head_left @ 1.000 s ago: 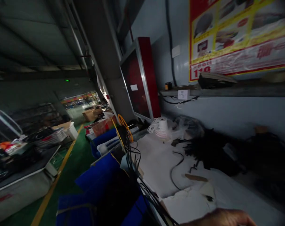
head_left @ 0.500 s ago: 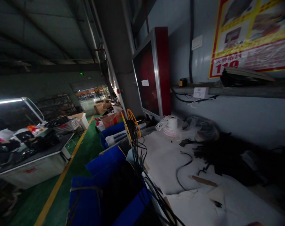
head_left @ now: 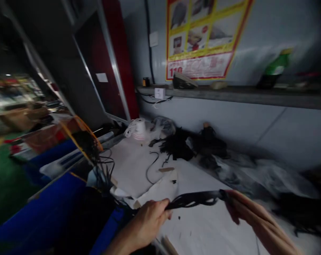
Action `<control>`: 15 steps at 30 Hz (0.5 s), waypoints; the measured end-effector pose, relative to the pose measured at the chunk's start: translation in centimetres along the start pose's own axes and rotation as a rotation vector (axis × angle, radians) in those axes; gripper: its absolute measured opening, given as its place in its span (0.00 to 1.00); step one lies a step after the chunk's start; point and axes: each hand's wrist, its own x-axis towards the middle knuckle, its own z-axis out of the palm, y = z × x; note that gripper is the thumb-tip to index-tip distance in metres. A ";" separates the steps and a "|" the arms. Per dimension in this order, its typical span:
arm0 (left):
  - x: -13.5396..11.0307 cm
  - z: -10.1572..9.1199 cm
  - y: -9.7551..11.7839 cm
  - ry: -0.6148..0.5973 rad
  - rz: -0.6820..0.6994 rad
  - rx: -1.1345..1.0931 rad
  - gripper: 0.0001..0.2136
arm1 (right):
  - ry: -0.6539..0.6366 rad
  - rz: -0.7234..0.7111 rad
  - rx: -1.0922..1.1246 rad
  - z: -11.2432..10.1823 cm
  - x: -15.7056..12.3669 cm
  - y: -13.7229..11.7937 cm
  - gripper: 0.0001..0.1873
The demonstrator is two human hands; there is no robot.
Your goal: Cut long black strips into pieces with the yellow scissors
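Observation:
My left hand (head_left: 149,217) is closed on one end of a bundle of black cords (head_left: 196,199). Over on the other side, my right hand (head_left: 242,209) grips the bundle's far end, so the cords stretch nearly level between both hands above the white table top (head_left: 205,230). The picture is smeared by motion. A loose black cord (head_left: 151,168) lies on white sheets just beyond the hands. More black cords (head_left: 103,170) hang over the table's left edge.
A blue bin (head_left: 43,212) stands at the table's left. A pile of black material (head_left: 192,145) and a white spool (head_left: 139,129) lie near the wall. A shelf (head_left: 229,94) carries a green bottle (head_left: 275,67). A red cabinet (head_left: 107,67) stands at the back.
The view has swung right and down from the aisle onto the table. Both hands have come into view, holding the black cord bundle between them.

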 end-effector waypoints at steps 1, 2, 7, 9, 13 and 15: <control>0.3 -0.3 0.2 -0.014 0.006 0.013 0.11 | -0.003 0.048 0.005 -0.7 -0.5 0.3 0.30; 0.6 -0.6 0.4 -0.025 0.010 0.027 0.11 | -0.019 0.084 0.011 -1.3 -0.7 0.6 0.31; 0.7 -0.5 1.5 -0.081 0.034 0.125 0.10 | -0.203 0.063 -0.103 -2.7 -1.1 1.4 0.30; 0.7 -0.4 1.9 -0.076 0.058 0.167 0.10 | -0.296 0.044 -0.203 -3.4 -1.4 1.2 0.32; 1.1 -0.4 2.4 -0.102 0.139 0.208 0.09 | -0.382 0.023 -0.415 -3.5 -1.4 -0.2 0.41; 1.3 -0.4 2.7 -0.117 0.177 0.235 0.09 | -0.440 -0.043 -0.474 -2.0 -1.0 -0.7 0.41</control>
